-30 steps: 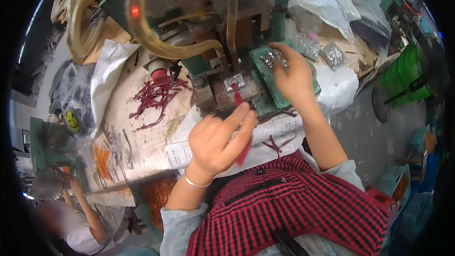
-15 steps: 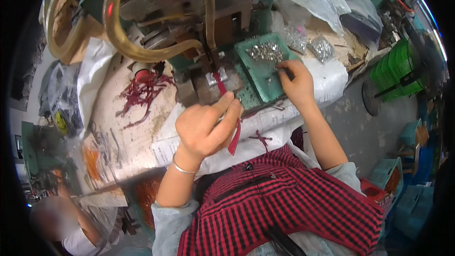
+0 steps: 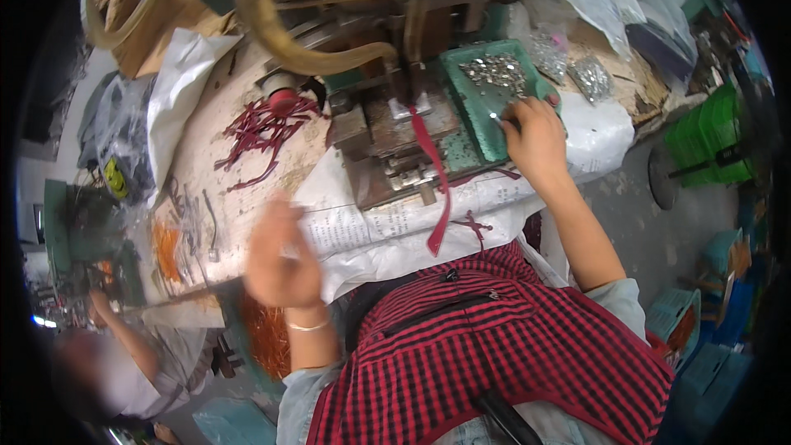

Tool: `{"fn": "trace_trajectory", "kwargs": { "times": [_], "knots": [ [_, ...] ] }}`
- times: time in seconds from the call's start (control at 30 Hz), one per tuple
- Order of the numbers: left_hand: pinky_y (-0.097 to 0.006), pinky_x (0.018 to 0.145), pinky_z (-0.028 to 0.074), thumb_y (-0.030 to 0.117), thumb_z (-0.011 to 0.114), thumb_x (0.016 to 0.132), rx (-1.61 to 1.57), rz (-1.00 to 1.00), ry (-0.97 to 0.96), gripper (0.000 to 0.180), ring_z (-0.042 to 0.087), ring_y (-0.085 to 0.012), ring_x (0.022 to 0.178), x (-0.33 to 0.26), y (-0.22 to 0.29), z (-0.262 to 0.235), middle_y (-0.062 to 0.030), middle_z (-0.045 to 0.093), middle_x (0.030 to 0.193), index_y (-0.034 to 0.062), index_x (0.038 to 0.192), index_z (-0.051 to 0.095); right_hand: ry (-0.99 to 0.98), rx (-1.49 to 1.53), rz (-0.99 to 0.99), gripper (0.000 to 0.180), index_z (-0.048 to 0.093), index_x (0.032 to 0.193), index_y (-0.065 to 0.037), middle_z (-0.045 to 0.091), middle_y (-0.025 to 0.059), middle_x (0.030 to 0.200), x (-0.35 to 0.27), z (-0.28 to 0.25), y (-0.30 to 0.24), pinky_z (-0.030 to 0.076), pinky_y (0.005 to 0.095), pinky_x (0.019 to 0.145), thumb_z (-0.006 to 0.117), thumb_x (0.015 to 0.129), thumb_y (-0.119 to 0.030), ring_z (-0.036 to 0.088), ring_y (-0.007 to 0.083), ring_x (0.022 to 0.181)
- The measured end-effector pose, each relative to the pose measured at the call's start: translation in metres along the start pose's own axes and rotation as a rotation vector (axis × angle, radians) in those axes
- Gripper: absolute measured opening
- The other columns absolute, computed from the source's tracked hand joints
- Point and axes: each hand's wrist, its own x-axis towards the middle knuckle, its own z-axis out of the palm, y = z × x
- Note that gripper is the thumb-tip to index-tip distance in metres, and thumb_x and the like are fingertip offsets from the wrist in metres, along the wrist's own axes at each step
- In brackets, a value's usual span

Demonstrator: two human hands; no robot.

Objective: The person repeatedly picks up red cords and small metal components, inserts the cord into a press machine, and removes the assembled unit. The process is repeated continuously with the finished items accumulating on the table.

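Near centre, one strap [image 3: 442,177], one tray [image 3: 479,111]; two hands [image 3: 535,140] [image 3: 282,268]

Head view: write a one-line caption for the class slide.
Red strap running from a press, right hand at a green tray of metal pieces, left hand blurred.

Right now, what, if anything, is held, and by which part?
Right hand: apparently pinching a small shiny piece; which part is too small to tell. Left hand: blurred, no visible hold.
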Motion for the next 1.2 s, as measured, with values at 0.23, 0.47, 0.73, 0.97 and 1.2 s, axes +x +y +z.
{"fn": "trace_trajectory", "kwargs": {
  "times": [0.23, 0.47, 0.73, 0.97, 1.2],
  "knots": [
    [-0.041, 0.086, 0.045, 0.005, 0.072, 0.078, 0.635, -0.127, -0.444, 0.019, 0.061, -0.0285, 0.096, 0.04, -0.104, -0.046, -0.0084, 0.068, 0.098, 0.0079, 0.096, 0.076, 0.097, 0.399, 0.168, 0.013, 0.07, 0.101, -0.003, 0.072, 0.0112, 0.09, 0.001, 0.002, -0.001, 0.052, 0.0318, 0.079, 0.067, 0.09, -0.007, 0.07, 0.023, 0.082],
    [-0.042, 0.078, 0.052, 0.006, 0.067, 0.078, 0.651, -0.438, -0.529, 0.015, 0.065, -0.0339, 0.089, -0.045, -0.189, -0.012, -0.0119, 0.066, 0.097, 0.0069, 0.092, 0.075, 0.159, 0.496, 0.329, 0.016, 0.075, 0.104, -0.001, 0.074, 0.0104, 0.093, -0.02, -0.017, 0.011, 0.051, 0.0291, 0.082, 0.069, 0.089, -0.005, 0.067, 0.0182, 0.084],
    [-0.028, 0.071, 0.052, 0.004, 0.074, 0.088, 0.105, -0.499, -0.188, 0.013, 0.064, -0.0159, 0.073, -0.012, -0.156, 0.013, -0.0089, 0.069, 0.087, -0.0006, 0.098, 0.068, 0.199, 0.659, -0.033, 0.013, 0.073, 0.097, -0.001, 0.073, 0.0102, 0.093, -0.009, -0.049, -0.048, 0.052, 0.0324, 0.083, 0.07, 0.084, -0.001, 0.068, 0.024, 0.087],
    [-0.021, 0.065, 0.047, 0.006, 0.07, 0.095, -0.41, -0.772, -0.013, 0.01, 0.057, -0.0065, 0.07, -0.011, -0.098, 0.056, -0.002, 0.065, 0.081, -0.0037, 0.095, 0.067, 0.241, 0.951, -0.042, 0.026, 0.065, 0.108, 0.001, 0.072, 0.0109, 0.094, 0.031, -0.014, -0.123, 0.052, 0.0325, 0.083, 0.07, 0.083, -0.001, 0.069, 0.0199, 0.092],
    [-0.029, 0.077, 0.056, -0.003, 0.069, 0.091, -0.505, -0.396, 0.155, 0.009, 0.069, -0.0183, 0.081, 0.044, -0.012, 0.044, -0.0106, 0.072, 0.091, -0.0028, 0.1, 0.069, 0.117, 1.248, 0.117, 0.045, 0.051, 0.125, 0.002, 0.073, 0.0091, 0.097, 0.027, -0.01, -0.133, 0.045, 0.0308, 0.098, 0.071, 0.084, 0.0, 0.065, 0.0166, 0.103]
  ]
}}
